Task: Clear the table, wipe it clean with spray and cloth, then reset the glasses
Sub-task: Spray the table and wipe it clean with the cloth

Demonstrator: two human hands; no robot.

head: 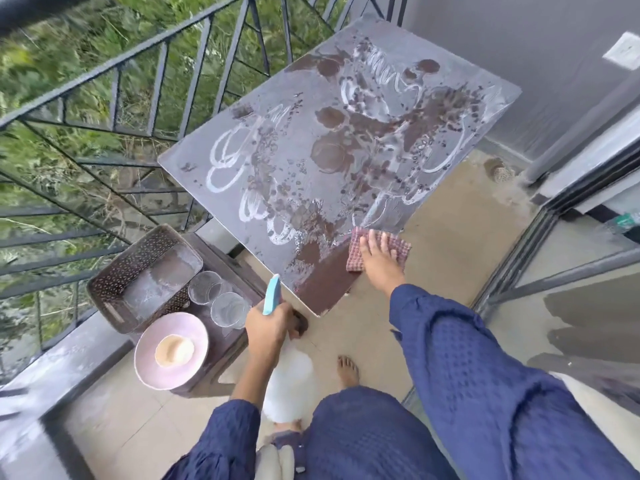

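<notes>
Balcony, outdoors, soft daylight.
- Railing (166, 74): dark metal, diag. bars, L side & top.
- Greenery (45, 64): dense, beyond railing.
- Ledge (52, 368): grey, under railing, bottom L.
- Floor (450, 244): beige tiles.
- Wall (519, 36): plain grey, top R, w/ white switch plate (621, 51).
- Sliding door (540, 244): dark frame, glass, R side.
- Stool (235, 261): low, brown, nr ledge.

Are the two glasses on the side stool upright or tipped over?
Upright: both glasses show round rims facing up, standing on the stool beside the basket.
</notes>
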